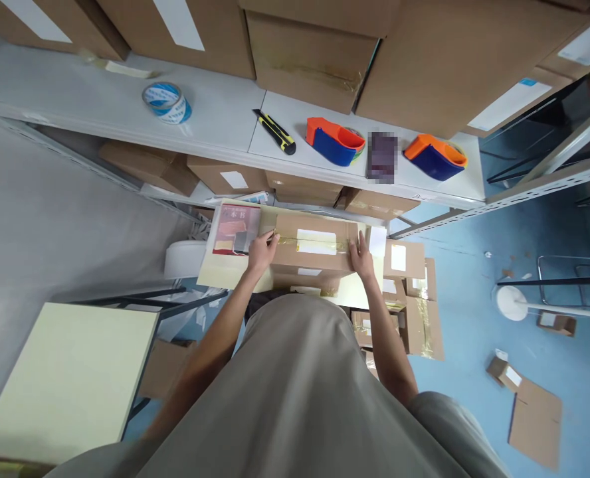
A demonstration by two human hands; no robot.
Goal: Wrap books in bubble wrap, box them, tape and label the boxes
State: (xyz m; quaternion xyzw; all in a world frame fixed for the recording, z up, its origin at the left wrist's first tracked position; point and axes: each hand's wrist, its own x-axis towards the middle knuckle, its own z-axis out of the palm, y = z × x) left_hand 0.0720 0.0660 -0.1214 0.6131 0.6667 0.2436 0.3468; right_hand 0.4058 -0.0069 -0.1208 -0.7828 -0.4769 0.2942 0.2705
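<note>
A taped cardboard box (288,253) with a white label lies on a pale yellow tabletop (235,272) in front of me. My left hand (264,251) is at the box's left end, thumb and fingers pinched together beside the strip of clear yellowish tape (288,239). What the pinch holds, if anything, is too small to make out. At the right end, my right hand (361,257) rests against the box with its fingers stretched and apart. A pink printed book or booklet (235,229) lies left of the box. White paper (377,240) lies beyond my right hand.
On the shelf (215,123) ahead are a tape roll (167,103), a box cutter (275,131), and two orange-and-blue tape dispensers (335,141). Large cartons (305,66) stand behind them. More boxes (422,325) are stacked at right. Flattened cardboard (535,421) lies on the blue floor. Another table (70,378) stands left.
</note>
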